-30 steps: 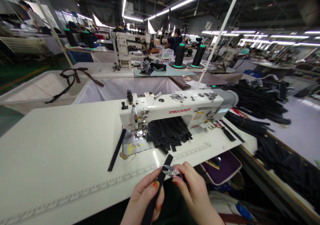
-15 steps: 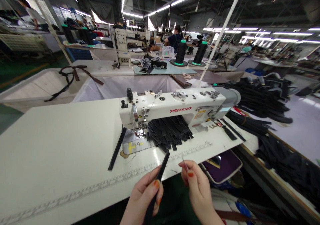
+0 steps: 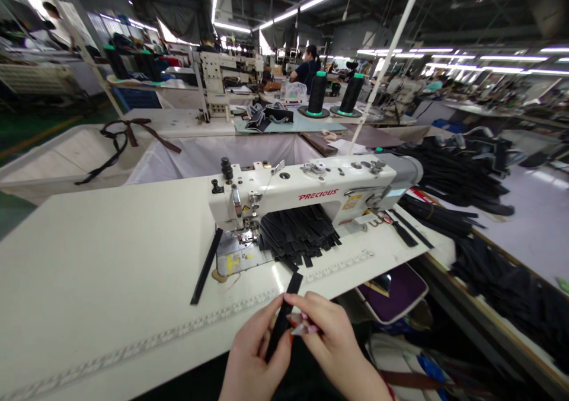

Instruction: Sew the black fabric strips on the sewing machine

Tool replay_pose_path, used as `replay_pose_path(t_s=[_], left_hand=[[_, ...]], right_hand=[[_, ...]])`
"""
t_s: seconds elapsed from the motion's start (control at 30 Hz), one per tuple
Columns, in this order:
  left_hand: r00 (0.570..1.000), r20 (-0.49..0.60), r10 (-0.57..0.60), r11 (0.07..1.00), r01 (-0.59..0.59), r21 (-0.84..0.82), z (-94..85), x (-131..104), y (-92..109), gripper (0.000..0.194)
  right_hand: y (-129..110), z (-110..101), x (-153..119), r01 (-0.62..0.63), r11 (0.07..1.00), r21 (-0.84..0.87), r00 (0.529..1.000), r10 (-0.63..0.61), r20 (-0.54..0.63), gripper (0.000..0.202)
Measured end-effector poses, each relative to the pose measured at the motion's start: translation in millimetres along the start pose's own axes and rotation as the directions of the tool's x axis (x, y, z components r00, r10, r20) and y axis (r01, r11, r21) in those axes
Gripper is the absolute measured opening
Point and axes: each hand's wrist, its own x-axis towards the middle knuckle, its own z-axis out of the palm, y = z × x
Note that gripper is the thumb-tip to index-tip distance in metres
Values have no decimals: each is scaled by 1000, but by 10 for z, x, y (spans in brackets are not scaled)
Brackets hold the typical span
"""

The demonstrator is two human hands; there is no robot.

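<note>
My left hand [image 3: 258, 347] is closed around a black fabric strip [image 3: 284, 309], whose upper end sticks out toward the sewing machine [image 3: 311, 193]. My right hand [image 3: 331, 333] meets it over the front edge of the table, its index fingertip at the strip. Within the right fingers is a small pointed tool [image 3: 304, 325], pinkish with a shiny part; its exact kind is unclear. Behind my hands, a heap of black strips [image 3: 300, 232] lies under the machine's arm. Another black strip [image 3: 207, 267] rests left of the needle plate [image 3: 240, 258].
A ruler tape [image 3: 178, 328] runs along the front of the white table [image 3: 111, 258]. A black-handled tool [image 3: 403, 234] lies at the right end. More black strips [image 3: 462, 169] are piled on the side table. Behind the machine are cloth-lined bins [image 3: 213, 155] and thread cones [image 3: 318, 95].
My right hand has moved left to the strip, bringing the small tool against it. My left hand has turned slightly, still holding the strip. The view has shifted a little.
</note>
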Motion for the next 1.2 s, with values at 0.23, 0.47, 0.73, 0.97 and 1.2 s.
replay_pose_path(t_s=[0.23,0.47,0.73,0.97,1.2], left_hand=[[985,55,-164,967,172,-187,-59,47,41,39],[962,122,-244,904,271,-331,-8,23,54,45],[982,49,-183,951,189,-244,-47,21,-10,42],[968,83,237,947,-249,201,-116,76,-122,40],[871,187,455,786,-491,376,-179,116,-96,46]], right_hand=[[18,-8,-22,-282,951,130,930,304,-207,14],[-30,141,2,-450,844,292,885,465,18,18],[-17,10,-35,-453,829,329,890,444,105,24],[26,-37,-1,-166,984,69,984,170,-47,16],[-79,117,52,-187,978,98,982,188,-4,13]])
